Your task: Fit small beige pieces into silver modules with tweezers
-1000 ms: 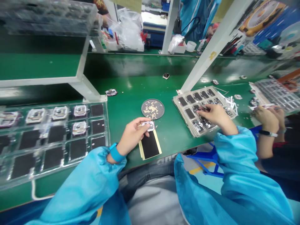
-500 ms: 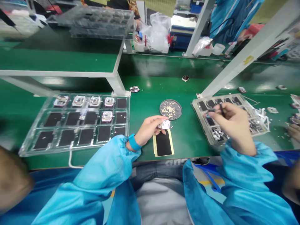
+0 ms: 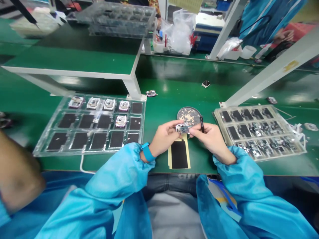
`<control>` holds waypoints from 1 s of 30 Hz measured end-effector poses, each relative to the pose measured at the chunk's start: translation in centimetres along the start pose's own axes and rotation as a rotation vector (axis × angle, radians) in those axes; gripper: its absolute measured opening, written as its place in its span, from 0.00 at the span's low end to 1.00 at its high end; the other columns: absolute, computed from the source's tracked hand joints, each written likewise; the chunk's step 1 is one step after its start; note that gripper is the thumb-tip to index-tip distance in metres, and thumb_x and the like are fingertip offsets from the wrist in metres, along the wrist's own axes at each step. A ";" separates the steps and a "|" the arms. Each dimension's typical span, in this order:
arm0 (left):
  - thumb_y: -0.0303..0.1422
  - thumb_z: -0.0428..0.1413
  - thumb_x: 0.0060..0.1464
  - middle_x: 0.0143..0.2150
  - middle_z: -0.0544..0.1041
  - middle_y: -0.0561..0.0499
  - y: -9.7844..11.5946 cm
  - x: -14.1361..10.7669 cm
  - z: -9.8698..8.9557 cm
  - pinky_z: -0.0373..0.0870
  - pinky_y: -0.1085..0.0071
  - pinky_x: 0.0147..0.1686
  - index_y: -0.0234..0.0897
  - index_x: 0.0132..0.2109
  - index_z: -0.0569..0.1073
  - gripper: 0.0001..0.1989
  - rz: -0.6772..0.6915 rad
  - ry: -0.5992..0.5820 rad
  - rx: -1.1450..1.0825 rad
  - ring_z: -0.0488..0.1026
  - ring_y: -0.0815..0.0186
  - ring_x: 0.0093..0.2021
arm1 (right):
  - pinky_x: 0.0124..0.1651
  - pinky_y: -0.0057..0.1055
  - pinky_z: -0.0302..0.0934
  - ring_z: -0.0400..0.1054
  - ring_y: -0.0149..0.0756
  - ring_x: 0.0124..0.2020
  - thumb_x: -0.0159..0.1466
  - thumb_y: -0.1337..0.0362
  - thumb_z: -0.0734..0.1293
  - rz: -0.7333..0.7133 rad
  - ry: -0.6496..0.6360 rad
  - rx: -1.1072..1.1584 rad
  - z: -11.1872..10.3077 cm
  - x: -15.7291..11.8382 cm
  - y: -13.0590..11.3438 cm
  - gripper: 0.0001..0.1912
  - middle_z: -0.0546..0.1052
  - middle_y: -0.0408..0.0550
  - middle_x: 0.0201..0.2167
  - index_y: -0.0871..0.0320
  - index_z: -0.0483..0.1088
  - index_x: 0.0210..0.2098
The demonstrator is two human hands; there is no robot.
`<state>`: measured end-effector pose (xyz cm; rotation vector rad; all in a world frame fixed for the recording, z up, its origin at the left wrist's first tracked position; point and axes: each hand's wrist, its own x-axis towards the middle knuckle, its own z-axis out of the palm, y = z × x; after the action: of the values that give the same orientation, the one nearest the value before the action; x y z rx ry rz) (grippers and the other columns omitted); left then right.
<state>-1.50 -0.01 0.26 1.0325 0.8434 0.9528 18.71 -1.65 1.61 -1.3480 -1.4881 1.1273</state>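
My left hand [image 3: 167, 137], closed, grips a small white-and-silver watch case [image 3: 179, 126] by its left side. My right hand [image 3: 208, 136] is closed and meets it from the right. Black tweezers [image 3: 202, 124] stick up from between the right fingers. At the right fingertips a small shiny metallic part [image 3: 185, 129] lies against the case; its exact kind is too small to make out. Just behind the hands sits a round grey dish [image 3: 198, 114] of tiny beige pieces. Under them lies a black sheet with a yellow border [image 3: 179, 155].
On the left, a clear compartment tray [image 3: 40, 149] carries several watch cases. Another tray [image 3: 249, 117] at right holds metallic parts. A white-legged shelf [image 3: 82, 63] rises at back left, and a white post [image 3: 261, 71] slants up at right. A watch case [image 3: 151, 93] lies near the shelf leg.
My right hand has come from above the right tray, leftward, to the watch case in my left hand. A metallic part now shows at the case. The view has shifted slightly.
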 end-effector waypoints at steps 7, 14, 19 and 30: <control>0.21 0.61 0.46 0.49 0.82 0.43 -0.6 -0.2 0.7 0.77 0.69 0.45 0.32 0.58 0.75 0.30 0.026 -0.011 -0.022 0.80 0.66 0.40 | 0.33 0.31 0.60 0.68 0.32 0.26 0.59 0.52 0.77 0.058 0.043 0.010 0.6 -0.2 0.1 0.15 0.78 0.43 0.22 0.57 0.78 0.25; 0.25 0.63 0.49 0.46 0.81 0.45 0.0 -0.6 1.1 0.74 0.71 0.39 0.34 0.59 0.75 0.27 0.074 -0.004 0.110 0.78 0.65 0.39 | 0.22 0.28 0.50 0.58 0.28 0.19 0.59 0.49 0.76 0.128 0.059 0.132 1.1 -0.2 0.7 0.18 0.69 0.41 0.16 0.57 0.76 0.24; 0.29 0.63 0.53 0.38 0.79 0.49 0.1 -0.9 1.0 0.66 0.74 0.28 0.35 0.59 0.76 0.25 0.144 0.051 0.343 0.67 0.71 0.28 | 0.21 0.27 0.47 0.55 0.27 0.17 0.59 0.47 0.75 0.163 0.034 0.156 1.1 -0.1 0.6 0.21 0.67 0.40 0.15 0.57 0.73 0.22; 0.36 0.61 0.62 0.60 0.78 0.45 -0.2 -1.0 0.1 0.75 0.65 0.47 0.41 0.61 0.76 0.21 0.349 0.050 0.618 0.77 0.59 0.50 | 0.20 0.27 0.36 0.45 0.23 0.16 0.56 0.45 0.77 0.221 -0.004 0.241 1.0 0.0 0.9 0.23 0.61 0.36 0.14 0.57 0.70 0.23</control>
<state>-1.69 -0.99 0.21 1.7351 1.0506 1.0340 17.96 -1.72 0.50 -1.3632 -1.1825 1.4012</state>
